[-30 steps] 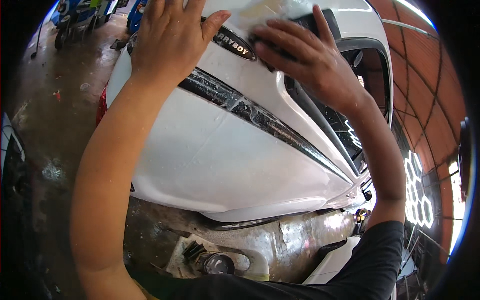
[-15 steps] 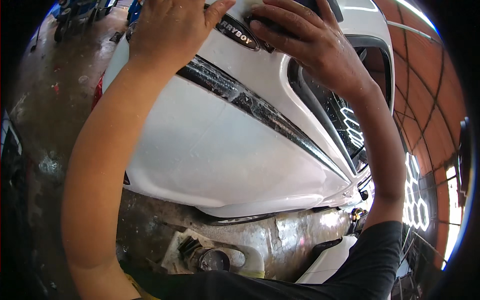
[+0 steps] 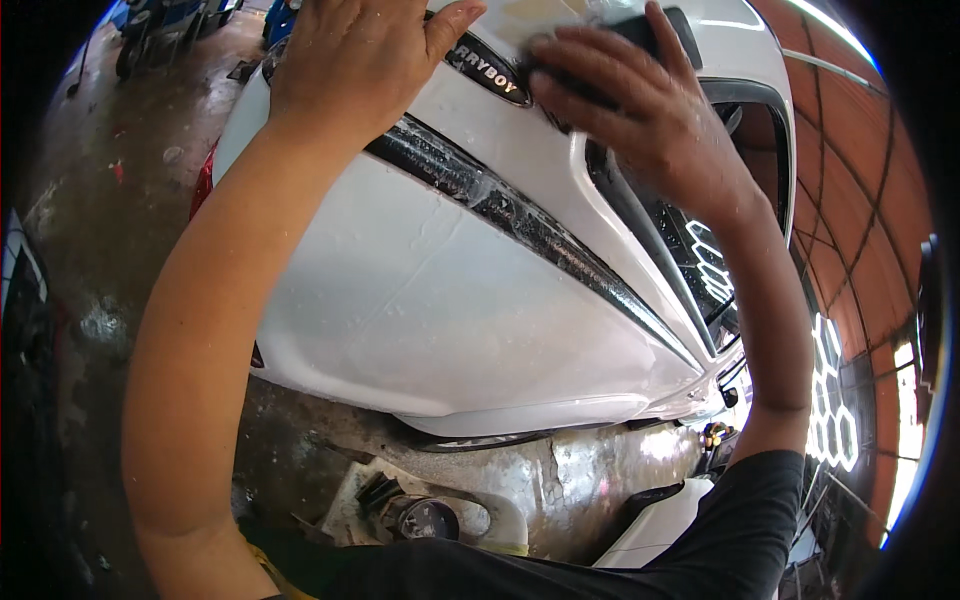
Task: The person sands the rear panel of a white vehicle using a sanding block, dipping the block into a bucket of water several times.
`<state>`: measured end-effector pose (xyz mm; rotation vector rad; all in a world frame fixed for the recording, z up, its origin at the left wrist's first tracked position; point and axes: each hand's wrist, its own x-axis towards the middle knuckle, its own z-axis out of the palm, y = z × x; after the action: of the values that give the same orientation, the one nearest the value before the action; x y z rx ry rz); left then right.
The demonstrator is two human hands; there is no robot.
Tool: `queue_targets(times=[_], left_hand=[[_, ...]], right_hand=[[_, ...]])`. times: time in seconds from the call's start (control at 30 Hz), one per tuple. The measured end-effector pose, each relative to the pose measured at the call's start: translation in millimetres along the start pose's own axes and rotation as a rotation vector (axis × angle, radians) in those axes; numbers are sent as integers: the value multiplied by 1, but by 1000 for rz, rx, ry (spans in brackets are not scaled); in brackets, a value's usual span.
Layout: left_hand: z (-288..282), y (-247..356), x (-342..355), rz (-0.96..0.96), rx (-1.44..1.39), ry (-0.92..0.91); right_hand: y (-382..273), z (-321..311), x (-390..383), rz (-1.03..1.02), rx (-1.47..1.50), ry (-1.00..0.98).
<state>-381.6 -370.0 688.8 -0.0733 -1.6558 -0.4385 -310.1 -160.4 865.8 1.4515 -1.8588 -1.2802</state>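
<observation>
The car (image 3: 430, 310) is being reached across from the near side, its white panel lying below both forearms.

Left hand (image 3: 350, 70): being held back upward at the far left, opened out nearly flat. The thumb is being extended right, over the left end of the black oval badge (image 3: 495, 75). The fingertips are being cut off by the upper edge; whether anything is being gripped, or how firmly the panel is being pressed, cannot be told.

Right hand (image 3: 665, 125): being held just right of the badge, part-open, over a dark area (image 3: 655, 35). One finger is being spread away toward the far side; the others are being pointed left and are being blurred. The palm is being hidden, so it cannot be told whether anything is being held.

On the near side of the badge, the panel is being crossed by a black strip (image 3: 500, 205), marked with whitish wet streaks and sloping down to the right. The car window (image 3: 655, 205) is being partly covered by the right forearm. At the far left, a red lamp (image 3: 203, 185) is being shown at the car's edge. Below the car, a round container (image 3: 428, 520) is being supported near the wet floor (image 3: 110, 210).
</observation>
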Motion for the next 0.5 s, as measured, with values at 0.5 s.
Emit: queue_targets(times=[0.5], left_hand=[[0,-6,-2,-26,16,-1]], right_hand=[[-10,5,3,46,-49,44]])
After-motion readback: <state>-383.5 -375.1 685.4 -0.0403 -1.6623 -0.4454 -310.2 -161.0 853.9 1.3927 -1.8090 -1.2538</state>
